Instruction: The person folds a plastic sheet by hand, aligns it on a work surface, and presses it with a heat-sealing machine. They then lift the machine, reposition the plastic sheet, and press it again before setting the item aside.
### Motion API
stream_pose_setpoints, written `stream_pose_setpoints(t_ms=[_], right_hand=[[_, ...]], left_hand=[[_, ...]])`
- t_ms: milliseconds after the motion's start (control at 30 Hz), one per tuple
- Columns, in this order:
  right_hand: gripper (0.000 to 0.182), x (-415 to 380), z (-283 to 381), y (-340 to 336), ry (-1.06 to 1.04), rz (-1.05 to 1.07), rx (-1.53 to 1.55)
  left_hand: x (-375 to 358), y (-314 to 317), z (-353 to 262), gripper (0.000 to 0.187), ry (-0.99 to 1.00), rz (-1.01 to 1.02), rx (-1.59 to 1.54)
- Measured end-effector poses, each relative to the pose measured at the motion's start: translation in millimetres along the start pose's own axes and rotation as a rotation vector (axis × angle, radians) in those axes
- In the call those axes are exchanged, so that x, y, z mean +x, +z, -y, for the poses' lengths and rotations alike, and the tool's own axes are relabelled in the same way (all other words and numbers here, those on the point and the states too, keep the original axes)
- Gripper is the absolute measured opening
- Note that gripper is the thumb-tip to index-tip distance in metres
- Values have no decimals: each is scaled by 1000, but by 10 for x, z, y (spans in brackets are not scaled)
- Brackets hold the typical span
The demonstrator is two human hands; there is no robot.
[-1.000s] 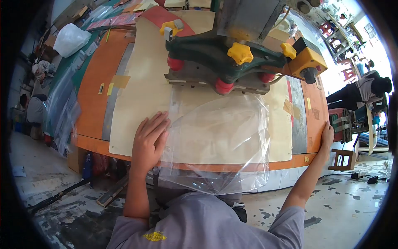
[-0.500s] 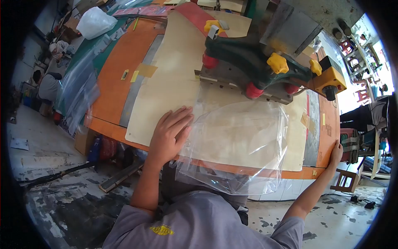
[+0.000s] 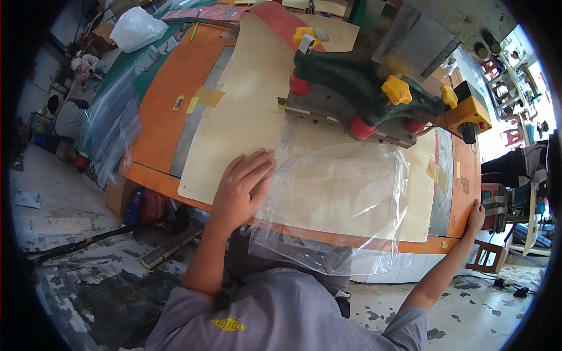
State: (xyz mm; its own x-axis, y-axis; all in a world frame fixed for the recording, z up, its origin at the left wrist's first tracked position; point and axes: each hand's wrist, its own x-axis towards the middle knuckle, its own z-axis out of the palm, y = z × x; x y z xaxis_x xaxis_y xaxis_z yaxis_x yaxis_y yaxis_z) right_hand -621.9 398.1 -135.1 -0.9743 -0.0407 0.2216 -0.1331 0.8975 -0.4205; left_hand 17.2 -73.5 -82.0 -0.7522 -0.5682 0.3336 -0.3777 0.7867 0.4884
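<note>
My left hand (image 3: 244,186) lies flat, palm down, with its fingers stretched out. It rests on the left edge of a clear plastic bag (image 3: 333,193) and the cream board (image 3: 225,126) beneath it. The bag's near end hangs over the front edge of the orange table (image 3: 158,175). Off to the right, my right hand (image 3: 476,218) is curled round the table's right edge; its fingers are partly hidden. Just beyond the bag stands a dark green press head (image 3: 345,73) with a metal bar, red knobs and yellow knobs.
A yellow control box (image 3: 468,120) with a black knob sits right of the press. At the left lie clear plastic sheets (image 3: 111,128) and a white plastic sack (image 3: 137,30). A red strip (image 3: 274,22) crosses the board's far end. People (image 3: 71,117) are in the background.
</note>
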Motion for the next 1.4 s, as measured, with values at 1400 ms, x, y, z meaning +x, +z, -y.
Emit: stream_pose_setpoints(t_ms=[1400], right_hand=[[73,-2593,2938,-27,-887,619,353]], left_hand=[[803,99,366,60,275,256,100]])
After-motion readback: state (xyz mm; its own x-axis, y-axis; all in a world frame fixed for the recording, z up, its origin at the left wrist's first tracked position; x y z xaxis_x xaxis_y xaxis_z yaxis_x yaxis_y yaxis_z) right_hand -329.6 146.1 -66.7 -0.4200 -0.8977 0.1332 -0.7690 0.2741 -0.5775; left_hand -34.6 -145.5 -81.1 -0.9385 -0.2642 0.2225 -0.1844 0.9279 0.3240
